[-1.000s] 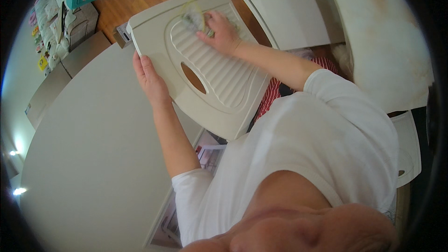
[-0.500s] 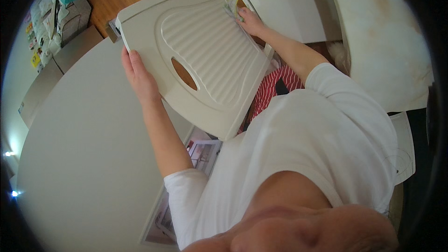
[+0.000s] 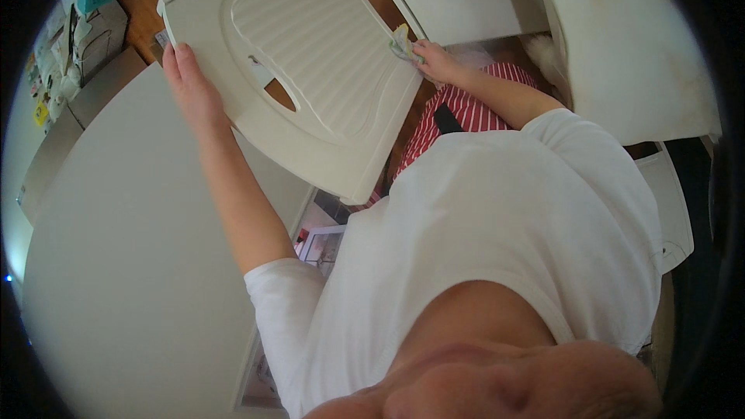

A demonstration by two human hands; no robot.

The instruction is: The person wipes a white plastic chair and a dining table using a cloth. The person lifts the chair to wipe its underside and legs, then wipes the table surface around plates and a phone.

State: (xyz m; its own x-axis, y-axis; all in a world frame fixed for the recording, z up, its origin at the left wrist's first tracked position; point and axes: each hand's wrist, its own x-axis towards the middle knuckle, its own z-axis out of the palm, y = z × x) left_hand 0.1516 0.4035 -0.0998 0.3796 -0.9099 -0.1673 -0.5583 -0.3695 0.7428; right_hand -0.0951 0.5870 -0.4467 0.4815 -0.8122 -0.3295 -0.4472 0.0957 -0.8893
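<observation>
While our left hand (image 3: 195,97) grips the ribbed plastic panel (image 3: 314,58) in the upper left-centre by its left edge, our right hand (image 3: 438,63), fingers closed on a cloth (image 3: 402,46), has moved off the ribs; wiping apparently reaches the right rim.

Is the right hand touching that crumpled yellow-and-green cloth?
Touching. The head view shows it: the right hand has its fingertips against the crumpled cloth, with no gap between them.
</observation>
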